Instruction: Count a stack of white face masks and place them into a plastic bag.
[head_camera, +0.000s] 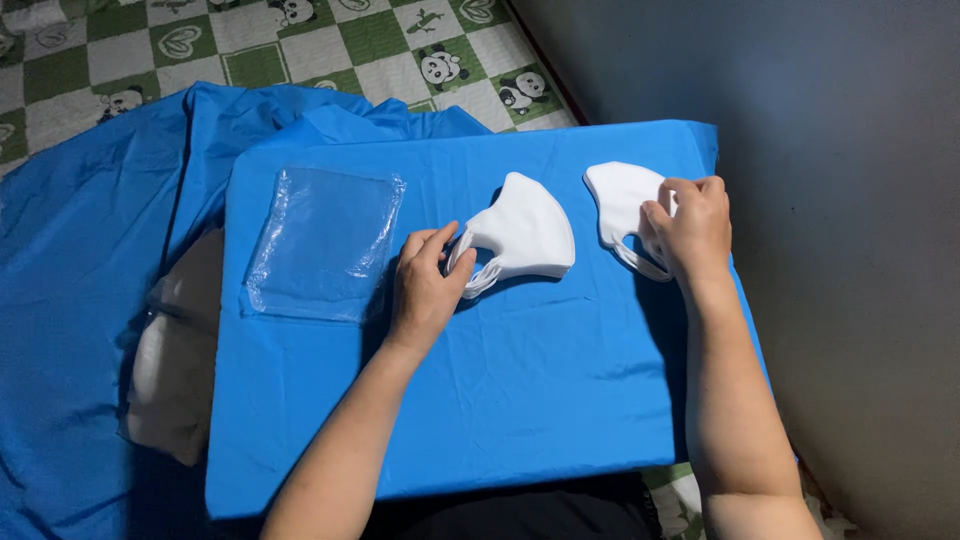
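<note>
Now, left hand (425, 285) pinching white mask (525, 232), right hand (692, 225) gripping second mask (618, 200)

R hand (690, 228) hides part of right mask (620, 200); forearms cut off at bottom edge.

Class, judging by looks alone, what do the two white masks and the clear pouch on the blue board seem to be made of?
White masks: probably soft matte fabric or foam; no shine, smooth curved panels, thin ear loops.
Clear pouch: thin glossy plastic film; see-through, wrinkled, with glare.
</note>
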